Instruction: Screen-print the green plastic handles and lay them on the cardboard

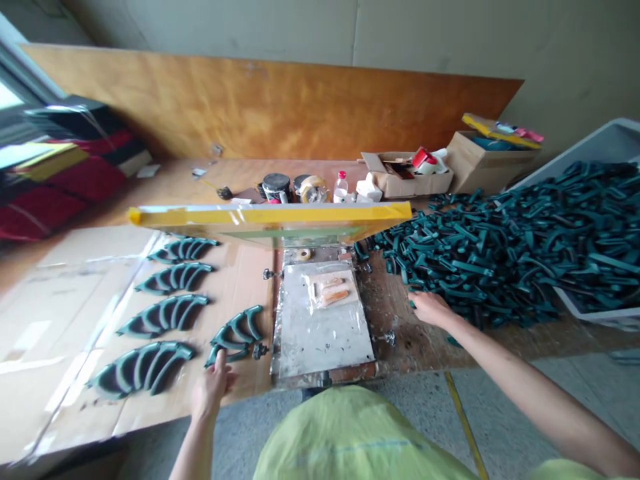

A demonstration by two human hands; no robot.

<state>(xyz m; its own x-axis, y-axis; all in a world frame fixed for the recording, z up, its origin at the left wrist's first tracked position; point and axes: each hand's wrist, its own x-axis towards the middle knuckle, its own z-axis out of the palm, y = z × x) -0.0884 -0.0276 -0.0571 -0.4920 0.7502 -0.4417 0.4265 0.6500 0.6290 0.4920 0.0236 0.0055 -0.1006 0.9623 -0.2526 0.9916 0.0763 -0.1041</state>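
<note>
My left hand (216, 385) is closed, its thumb and fingers pinching the near end of a dark green curved piece (235, 355). That piece is the nearest of a small fan of like pieces (244, 325) on the cardboard. My right hand (431, 309) is closed at the near left edge of a big heap of the same dark green pieces (470, 260). A bit of dark green shows at its fingertips; most of that piece is hidden. Between the hands lies a flat grey plate (320, 340) with a small plastic bag (313, 293) holding orange-brown pieces.
Several fanned rows of green pieces (167, 310) lie on the cardboard sheet (65, 300). A yellow-edged frame (280, 215) stands tilted up behind the plate. Clamp knobs (390, 338) flank the plate. A grey bin (590, 310), cardboard boxes (413, 183) and a bottle (341, 187) stand around.
</note>
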